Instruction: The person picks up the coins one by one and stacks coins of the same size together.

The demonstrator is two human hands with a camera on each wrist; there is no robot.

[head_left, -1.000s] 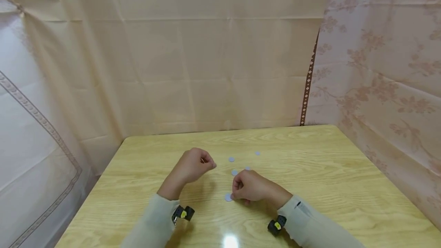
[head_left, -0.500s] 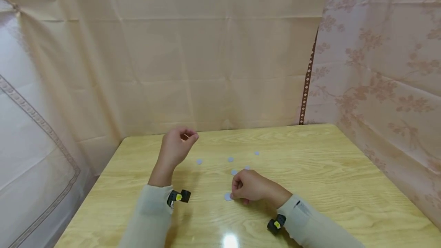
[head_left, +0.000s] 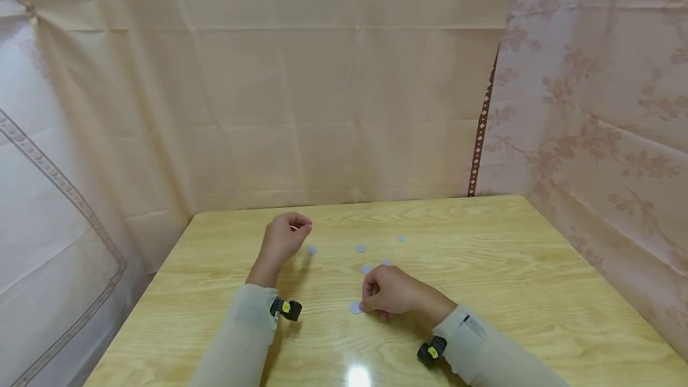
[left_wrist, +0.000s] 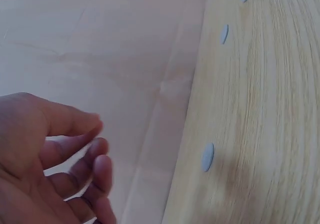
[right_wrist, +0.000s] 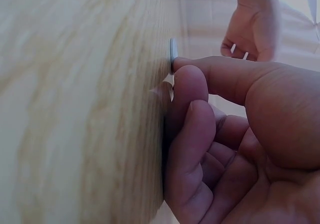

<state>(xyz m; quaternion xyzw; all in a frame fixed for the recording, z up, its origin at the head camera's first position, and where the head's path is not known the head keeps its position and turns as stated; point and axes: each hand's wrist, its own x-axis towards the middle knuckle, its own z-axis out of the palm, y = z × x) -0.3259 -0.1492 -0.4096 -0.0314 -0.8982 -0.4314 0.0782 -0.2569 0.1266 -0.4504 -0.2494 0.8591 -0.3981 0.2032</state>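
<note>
In the head view my left hand hovers over the far left of the table, fingers loosely curled. Nothing shows between its fingers in the left wrist view. A small grey-blue disc lies flat just to the right of that wrist; the left wrist view shows the same disc below the hand. My right hand rests low on the tabletop with curled fingers. Its thumb and fingertip pinch the right edge of a larger grey disc, seen edge-on as a thin disc in the right wrist view.
Several more discs lie flat on the wooden table: one disc in the middle, another disc farther back, and a disc just beyond my right hand. Beige cloth hangs behind the table's back edge.
My left hand has moved left and away, uncovering the disc at left, then shifted slightly right and nearer. The right hand and its disc stay put.
</note>
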